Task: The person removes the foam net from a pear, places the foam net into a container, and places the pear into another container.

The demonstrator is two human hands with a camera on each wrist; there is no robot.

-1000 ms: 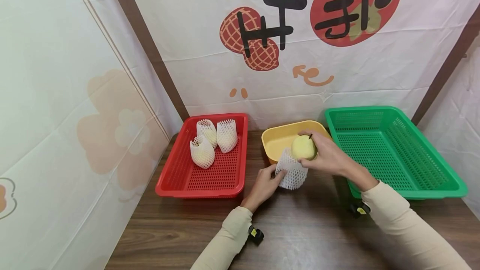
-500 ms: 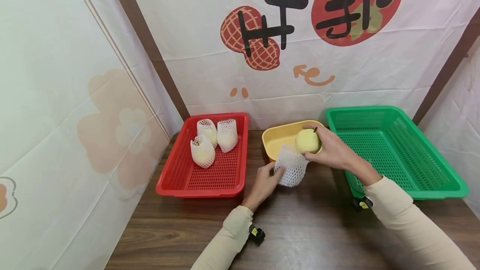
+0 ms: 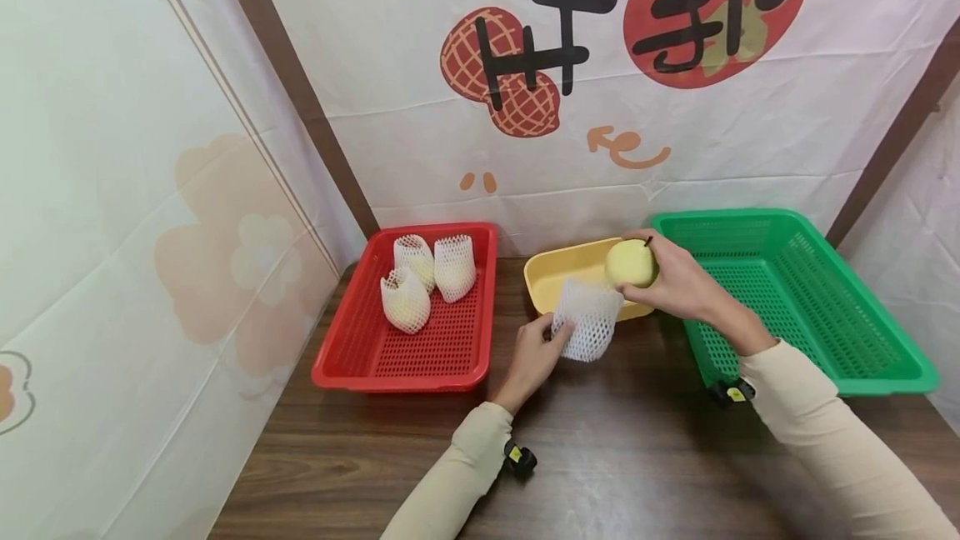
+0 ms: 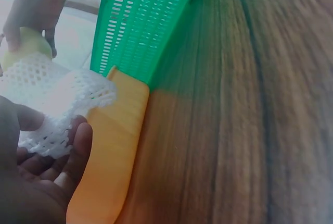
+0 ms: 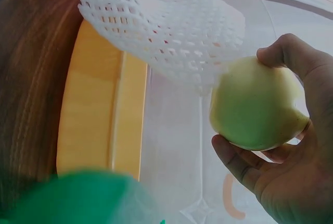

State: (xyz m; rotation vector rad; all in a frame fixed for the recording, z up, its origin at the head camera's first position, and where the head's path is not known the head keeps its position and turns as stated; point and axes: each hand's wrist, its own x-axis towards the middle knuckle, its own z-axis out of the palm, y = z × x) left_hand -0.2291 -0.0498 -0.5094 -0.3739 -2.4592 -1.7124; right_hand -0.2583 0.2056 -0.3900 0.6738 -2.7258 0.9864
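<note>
Yellow-green pear (image 3: 628, 264) farther right than before, right hand (image 3: 678, 283) curled round it; left hand (image 3: 534, 361) pinches foam net (image 3: 589, 330)

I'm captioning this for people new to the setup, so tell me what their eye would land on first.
Probably the vivid red basket on the left, with three netted fruits inside, and the green basket on the right. Between them, near the yellow tub, the right hand holds a pale yellow-green pear at the mouth of a white foam net, which the left hand pinches.
</note>
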